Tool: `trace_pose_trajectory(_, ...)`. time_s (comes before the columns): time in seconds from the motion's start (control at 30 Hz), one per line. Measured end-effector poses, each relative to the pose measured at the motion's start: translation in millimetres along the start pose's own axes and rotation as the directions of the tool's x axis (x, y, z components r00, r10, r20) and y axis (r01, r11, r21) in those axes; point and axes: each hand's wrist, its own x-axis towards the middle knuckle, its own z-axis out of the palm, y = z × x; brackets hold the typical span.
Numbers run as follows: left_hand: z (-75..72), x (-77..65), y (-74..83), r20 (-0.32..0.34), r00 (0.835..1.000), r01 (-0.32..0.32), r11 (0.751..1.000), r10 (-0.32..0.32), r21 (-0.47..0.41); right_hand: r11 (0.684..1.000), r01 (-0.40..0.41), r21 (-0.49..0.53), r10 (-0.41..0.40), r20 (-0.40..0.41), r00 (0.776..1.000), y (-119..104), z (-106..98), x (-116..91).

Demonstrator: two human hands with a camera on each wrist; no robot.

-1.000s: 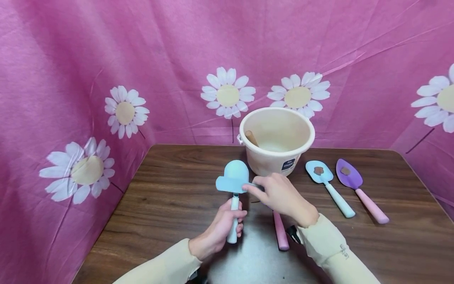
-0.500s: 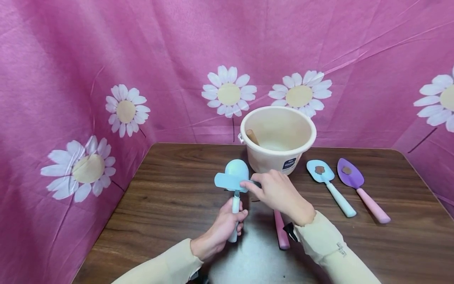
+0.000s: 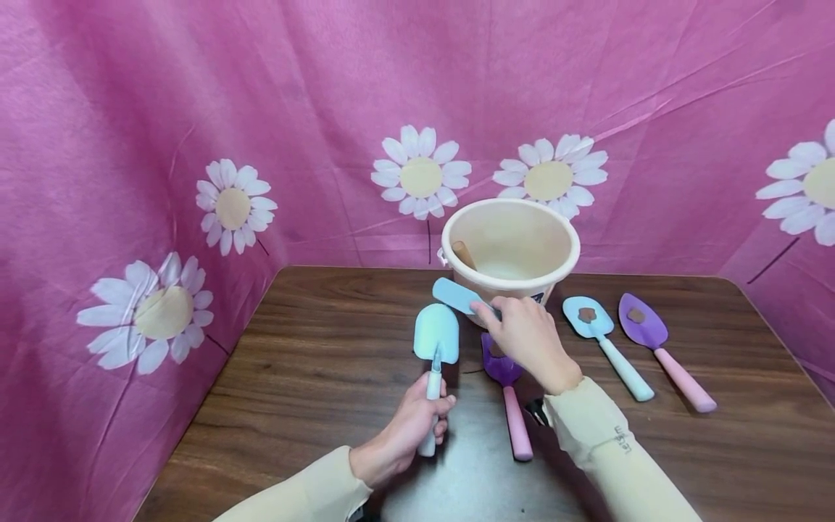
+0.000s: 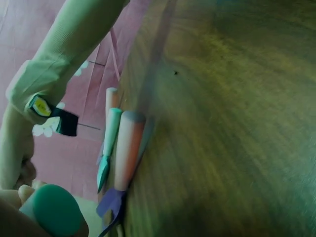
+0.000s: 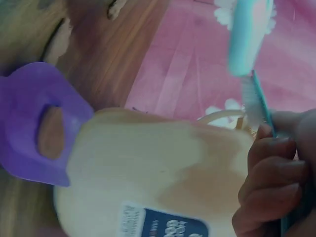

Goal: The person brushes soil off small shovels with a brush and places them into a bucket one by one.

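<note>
In the head view, my left hand grips the pale handle of a light blue garden trowel, its blade pointing away from me. From the left wrist, the green-looking handle end shows at the bottom left. My right hand holds a light blue brush just above and to the right of that blade. The right wrist view shows pale bristles along the brush's thin edge, apart from the trowel blade. Beneath my right hand lies a purple trowel with a pink handle, partly hidden.
A cream bucket with a wooden stick inside stands at the back. To the right lie another light blue trowel and a purple trowel, both with cut-out blades. A pink daisy-print cloth hangs behind the wooden table.
The brush has lifted off the trowel blade and moved up and right toward the bucket, uncovering the blade. The left hand and its trowel have shifted slightly toward me.
</note>
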Motion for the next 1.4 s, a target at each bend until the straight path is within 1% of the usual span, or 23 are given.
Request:
trace_pose_trajectory(0.07, -0.9, 0.7, 2.8, -0.006, 1.000, 0.002, 1.000, -0.002, -0.025, 0.999, -0.008, 0.036, 0.007, 0.008, 1.000, 4.9, -0.5, -0.9)
trace_pose_trajectory(0.17, -2.1, 1.5, 8.6, -0.018, 1.000, -0.006, 0.999, 0.005, -0.049, 0.994, 0.029, 0.108, -0.032, 0.026, 0.999, 8.2, -2.6, -2.2)
trace_pose_trajectory(0.27, -3.5, 2.2, 13.3, -0.021, 1.000, -0.012, 0.997, 0.010, -0.073, 0.978, 0.127, 0.163, -0.138, 0.059, 0.989, 7.8, -4.8, -4.6)
trace_pose_trajectory(0.33, -4.7, 2.6, 15.4, -0.026, 1.000, -0.011, 0.996, 0.009, -0.084, 0.963, 0.191, 0.192, -0.211, 0.091, 0.973, 7.3, -5.5, -6.7)
trace_pose_trajectory(0.4, -5.9, 3.0, 17.1, -0.029, 1.000, -0.008, 0.996, 0.005, -0.093, 0.948, 0.230, 0.219, -0.261, 0.120, 0.958, 7.8, -5.5, -8.6)
trace_pose_trajectory(0.47, -7.1, 3.3, 18.3, -0.030, 1.000, -0.003, 0.995, 0.001, -0.098, 0.941, 0.238, 0.240, -0.277, 0.143, 0.950, 9.0, -5.0, -10.1)
trace_pose_trajectory(0.7, -9.4, 2.6, 19.6, -0.004, 0.999, 0.031, 0.989, -0.032, -0.146, 0.932, 0.232, 0.280, -0.291, 0.191, 0.938, 15.2, -1.2, -11.8)
trace_pose_trajectory(0.83, -10.0, 1.9, 18.8, 0.011, 0.999, 0.052, 0.986, -0.051, -0.160, 0.932, 0.214, 0.292, -0.276, 0.189, 0.942, 20.3, 1.2, -10.0)
trace_pose_trajectory(1.0, -10.1, 1.5, 14.9, 0.024, 0.997, 0.071, 0.983, -0.068, -0.170, 0.948, 0.153, 0.279, -0.206, 0.170, 0.964, 26.8, 4.8, -6.0)
trace_pose_trajectory(1.2, -8.9, 0.2, 8.1, 0.034, 0.994, 0.105, 0.980, -0.101, -0.166, 0.978, 0.073, 0.195, -0.093, 0.096, 0.991, 31.1, 12.5, -1.1)
trace_pose_trajectory(1.3, -8.0, -0.4, 5.6, 0.034, 0.994, 0.107, 0.983, -0.103, -0.152, 0.987, 0.046, 0.153, -0.055, 0.052, 0.997, 29.8, 14.8, 0.4)
trace_pose_trajectory(1.4, -6.0, -1.1, 3.6, 0.034, 0.995, 0.101, 0.987, -0.097, -0.126, 0.991, 0.043, 0.125, -0.045, 0.018, 0.999, 25.3, 13.8, 0.4)
